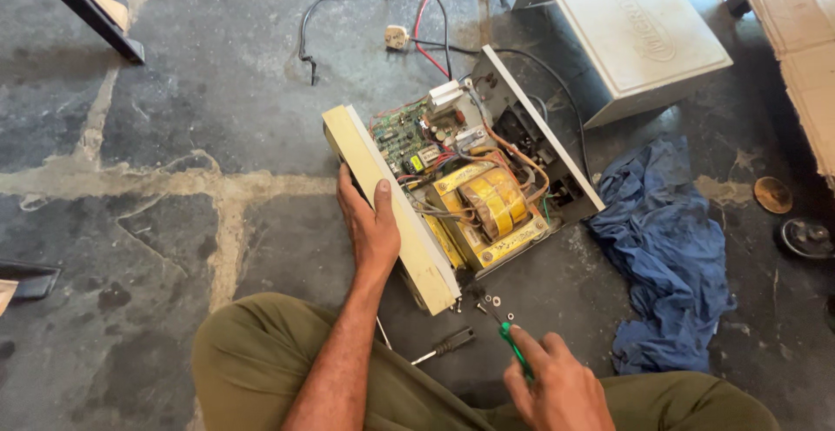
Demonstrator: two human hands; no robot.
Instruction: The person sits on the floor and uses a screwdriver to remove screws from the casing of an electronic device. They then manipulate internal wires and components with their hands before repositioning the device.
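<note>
Right hand [557,392] cut by the bottom edge; cardboard [796,40] cropped at right; screws [491,302] too small.

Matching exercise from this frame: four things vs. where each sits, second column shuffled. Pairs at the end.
1. blue cloth
2. green-handled screwdriver
3. metal cover
4. loose screws

A. in the right hand
B. on the floor just in front of the opened unit
C. crumpled on the floor right of the unit
D. lying behind the unit, top of view

Pairs: 1-C, 2-A, 3-D, 4-B
</note>
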